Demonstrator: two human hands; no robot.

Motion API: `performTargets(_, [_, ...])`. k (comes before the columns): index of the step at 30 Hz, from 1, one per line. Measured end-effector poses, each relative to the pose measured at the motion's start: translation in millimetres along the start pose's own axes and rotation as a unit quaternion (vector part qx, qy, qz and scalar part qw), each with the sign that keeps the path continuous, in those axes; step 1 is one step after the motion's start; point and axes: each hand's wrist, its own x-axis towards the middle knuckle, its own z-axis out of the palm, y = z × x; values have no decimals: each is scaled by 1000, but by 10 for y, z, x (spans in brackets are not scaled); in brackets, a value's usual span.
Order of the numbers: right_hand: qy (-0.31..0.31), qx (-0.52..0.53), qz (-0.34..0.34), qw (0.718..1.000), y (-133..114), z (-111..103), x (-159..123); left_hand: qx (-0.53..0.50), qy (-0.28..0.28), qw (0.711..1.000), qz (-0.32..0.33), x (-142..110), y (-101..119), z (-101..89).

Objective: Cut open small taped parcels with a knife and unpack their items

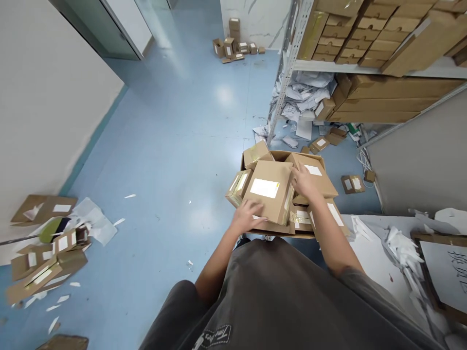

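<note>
A flat cardboard box (268, 198) with a white label lies on top of other boxes in a large open carton (284, 155). My left hand (248, 217) grips its near left corner, fingers over the top and thumb low on the near side. At the far right edge of the same box, my right hand (302, 182) has its fingers closed against the side. Around it in the carton are a taped box (257, 152) at the far left, a smaller box (239, 187) at the left, and a labelled box (317, 172) on the right.
Metal shelving (288, 82) with stacked boxes and papers stands at the upper right. Opened boxes and paper scraps (54, 262) litter the blue floor (171, 160) at the left. A white table (375, 257) is at my right; small boxes (233, 46) sit by the far wall.
</note>
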Motion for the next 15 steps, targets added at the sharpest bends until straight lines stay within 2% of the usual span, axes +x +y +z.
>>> performTargets(1, [26,10,17,999,-92,39,-179,-2,-1,999,-37,36,-171,-92])
performTargets(3, [44,50,33,997,-278,182,-528,8,12,987,-163,119,-520,-208])
performTargets(4, [33,67,29,997,-362,280,-681,19,28,972,-231,169,-681,-226])
performTargets(6, [-8,91,7,996,-498,487,-911,28,12,949,-313,287,-938,-186])
performTargets(10, [-56,105,15,993,-586,743,-1053,6,-90,927,-365,514,-1175,35])
performTargets(15, [-86,112,20,990,-501,681,-967,7,-124,905,-407,596,-1291,133])
